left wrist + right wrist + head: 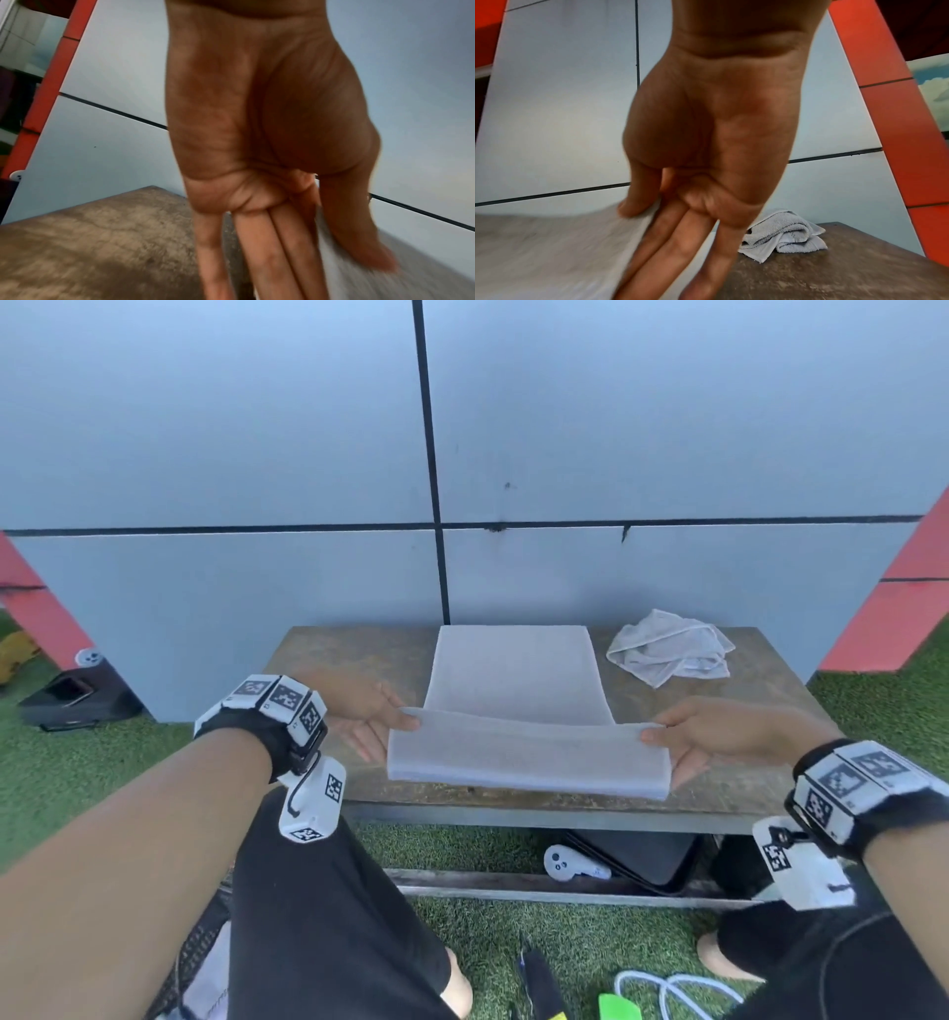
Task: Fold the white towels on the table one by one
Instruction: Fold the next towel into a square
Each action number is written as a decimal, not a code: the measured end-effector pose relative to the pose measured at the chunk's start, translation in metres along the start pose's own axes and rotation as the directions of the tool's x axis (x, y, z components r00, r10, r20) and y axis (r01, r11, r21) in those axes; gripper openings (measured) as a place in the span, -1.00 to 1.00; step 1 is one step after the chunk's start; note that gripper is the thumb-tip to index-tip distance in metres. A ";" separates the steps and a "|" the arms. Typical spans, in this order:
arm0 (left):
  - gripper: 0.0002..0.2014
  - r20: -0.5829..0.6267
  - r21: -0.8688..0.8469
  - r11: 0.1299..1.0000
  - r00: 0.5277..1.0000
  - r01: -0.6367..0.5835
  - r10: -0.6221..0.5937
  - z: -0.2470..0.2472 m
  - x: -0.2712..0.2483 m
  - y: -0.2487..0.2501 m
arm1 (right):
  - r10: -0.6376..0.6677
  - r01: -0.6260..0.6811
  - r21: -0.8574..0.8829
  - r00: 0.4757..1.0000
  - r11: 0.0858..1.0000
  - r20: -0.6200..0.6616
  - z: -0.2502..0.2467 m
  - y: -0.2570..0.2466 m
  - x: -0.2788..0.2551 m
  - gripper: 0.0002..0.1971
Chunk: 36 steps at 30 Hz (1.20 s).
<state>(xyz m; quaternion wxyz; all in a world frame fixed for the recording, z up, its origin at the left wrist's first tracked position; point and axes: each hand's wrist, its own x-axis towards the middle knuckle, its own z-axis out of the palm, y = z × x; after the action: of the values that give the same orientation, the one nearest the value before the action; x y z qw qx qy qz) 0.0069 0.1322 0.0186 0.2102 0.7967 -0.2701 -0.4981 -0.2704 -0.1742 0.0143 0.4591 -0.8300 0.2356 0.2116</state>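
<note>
Around the worktop (359, 654), green artificial grass (128, 752) is seen, with a grey panelled wall (257, 454) just behind the far edge and red panels (904, 608) at either side. A second, crumpled towel (670, 645) is left on the far right part of the worktop, well apart from the one being handled. Under the worktop a white controller (570, 864) is seen beside a black case (647, 857); another black case (77, 698) lies on the grass to the left. Nothing is seen between the hands and the towel.

The white towel (518, 680) is spread in the middle of the worktop, its long axis running from the near edge to the wall. Its near end is lifted off the surface and turned over, so that a band of cloth is stretched crosswise between the two hands. The left corner is pinched by the left hand (367, 713): the thumb is laid on top, and the other fingers (259, 253) are held straight and pressed together beneath the cloth. The right corner is pinched the same way by the right hand (719, 737), thumb above, straight fingers (670, 243) below. In both wrist views the cloth is blurred.
</note>
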 end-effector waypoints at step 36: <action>-0.90 -0.772 0.116 0.993 0.625 -0.035 0.112 -0.099 0.248 0.021 | -0.047 -0.098 -0.177 0.743 0.979 -0.668 -0.105 0.001 0.287 -0.86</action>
<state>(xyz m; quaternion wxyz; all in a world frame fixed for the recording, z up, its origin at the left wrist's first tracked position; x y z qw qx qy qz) 0.1808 -0.0365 -0.0967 0.2901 0.9304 -0.2073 -0.0846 -0.0276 -0.3215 -0.0984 0.2550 -0.8892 0.3732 -0.0709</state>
